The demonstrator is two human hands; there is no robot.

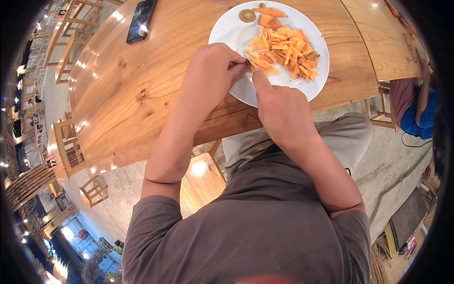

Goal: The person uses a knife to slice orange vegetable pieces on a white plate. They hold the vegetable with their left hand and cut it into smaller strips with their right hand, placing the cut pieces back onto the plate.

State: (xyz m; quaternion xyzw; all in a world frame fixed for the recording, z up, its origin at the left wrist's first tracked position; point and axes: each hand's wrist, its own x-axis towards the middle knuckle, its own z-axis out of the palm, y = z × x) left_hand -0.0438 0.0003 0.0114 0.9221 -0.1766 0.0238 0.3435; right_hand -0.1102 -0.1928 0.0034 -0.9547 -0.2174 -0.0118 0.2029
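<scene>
A white plate (227,30) near the table edge holds a pile of cut carrot sticks (278,45), larger carrot chunks (299,44) and a round carrot end (247,15). My left hand (216,65) reaches over the plate's left rim, its fingers bent together close to a thin knife blade (249,63). Whatever those fingertips may pinch is hidden. My right hand (283,106) is closed on the knife, index finger stretched along the blade; the handle is covered by the palm. A few carrot sticks lie just beyond the blade.
On the wooden table (142,96) a dark smartphone (140,22) lies at the far left. A wooden stool (202,177) stands below the table edge. Another person (418,103) sits at the right. Wooden chairs (76,39) stand to the left.
</scene>
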